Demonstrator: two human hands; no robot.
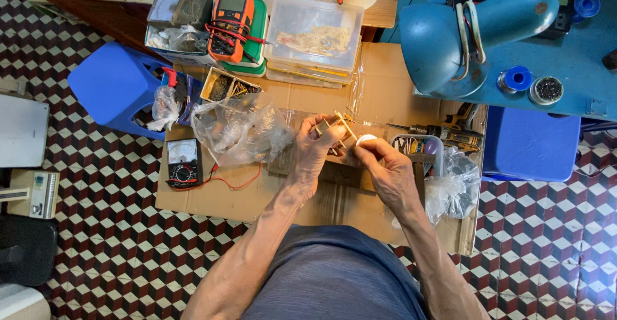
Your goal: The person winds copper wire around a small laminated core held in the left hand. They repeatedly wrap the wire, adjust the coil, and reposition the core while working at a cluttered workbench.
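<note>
My left hand [315, 149] grips a small brass-coloured metal part [335, 127] with thin prongs, held up over a cardboard sheet [212, 198] on the floor. My right hand [385, 169] pinches a small white round piece [366, 140] right beside that part, fingertips nearly touching the left hand. Under both hands lies a dark wooden block [337, 173]. Both forearms reach forward from my lap.
A crumpled clear plastic bag [238, 130] and a black analogue meter [184, 164] with a red lead lie left. An orange multimeter [230, 24], clear lidded box [315, 34], blue stool [116, 85], blue lamp [463, 37], small parts tray [418, 147] and another bag [453, 188] surround the hands.
</note>
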